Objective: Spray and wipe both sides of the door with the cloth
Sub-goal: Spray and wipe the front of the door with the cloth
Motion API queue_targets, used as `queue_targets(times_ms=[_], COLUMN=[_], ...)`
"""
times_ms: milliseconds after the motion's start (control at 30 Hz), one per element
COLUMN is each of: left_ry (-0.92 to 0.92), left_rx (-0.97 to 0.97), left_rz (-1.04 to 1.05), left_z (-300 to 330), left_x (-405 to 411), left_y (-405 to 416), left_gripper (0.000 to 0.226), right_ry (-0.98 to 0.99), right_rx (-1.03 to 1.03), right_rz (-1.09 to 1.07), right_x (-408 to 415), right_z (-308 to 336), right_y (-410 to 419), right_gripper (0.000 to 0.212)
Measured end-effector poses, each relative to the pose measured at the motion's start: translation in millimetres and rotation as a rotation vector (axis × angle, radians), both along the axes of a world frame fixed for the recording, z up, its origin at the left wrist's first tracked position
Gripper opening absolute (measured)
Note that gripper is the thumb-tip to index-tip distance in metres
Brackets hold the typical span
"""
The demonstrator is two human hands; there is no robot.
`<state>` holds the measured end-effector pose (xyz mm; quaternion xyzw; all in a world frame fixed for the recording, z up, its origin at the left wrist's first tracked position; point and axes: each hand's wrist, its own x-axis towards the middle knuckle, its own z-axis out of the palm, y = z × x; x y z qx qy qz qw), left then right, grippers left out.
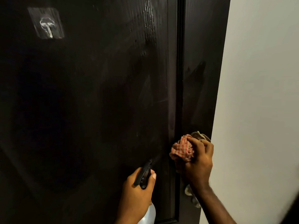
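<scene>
A dark brown door [97, 102] fills most of the view, with wet streaks near its top middle. My left hand [137, 189] grips a spray bottle [144, 175] with a black trigger head and a pale body, its nozzle aimed at the door's lower panel. My right hand [199, 160] grips a bunched red-checked cloth [182, 150] and holds it against the door's right stile. Something tan shows just behind the cloth and my fingers; I cannot tell what it is.
A clear adhesive hook [46, 24] is stuck on the door at upper left. A metal door handle [191, 196] shows partly below my right wrist. A white wall [258, 94] runs along the door's right edge.
</scene>
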<state>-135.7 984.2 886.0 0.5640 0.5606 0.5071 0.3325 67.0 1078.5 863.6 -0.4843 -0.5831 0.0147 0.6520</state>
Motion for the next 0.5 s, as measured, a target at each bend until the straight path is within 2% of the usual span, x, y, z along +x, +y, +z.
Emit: queue_targets(times_ms=[100,200,267,367,500], left_ry=[0.002,0.008,-0.002,-0.003,0.0], left_rx=[0.005,0.017,0.019,0.022,0.026], left_rz=[0.002,0.001,-0.006,-0.023,-0.037], left_z=[0.9,-0.7,-1.5,-2.9,-3.1], left_x=[-0.4,1.3,3.2,5.0,3.7], left_y=[5.4,8.4,8.9,10.8,12.5], left_gripper=[0.009,0.01,0.011,0.01,0.012], right_ry=[-0.028,-0.189,-0.287,-0.438,-0.58], right_rx=[0.032,0.103,0.123,0.087,-0.077], right_rz=[-0.039,-0.081,-0.068,-0.052,-0.039], right_x=[-16.3,-26.1,-24.0,-10.9,11.2], right_z=[19.3,10.4,-10.4,-49.7,-85.9], right_y=[7.2,10.3,11.7,8.6,-6.9], right_gripper=[0.065,0.052,0.052,0.056,0.055])
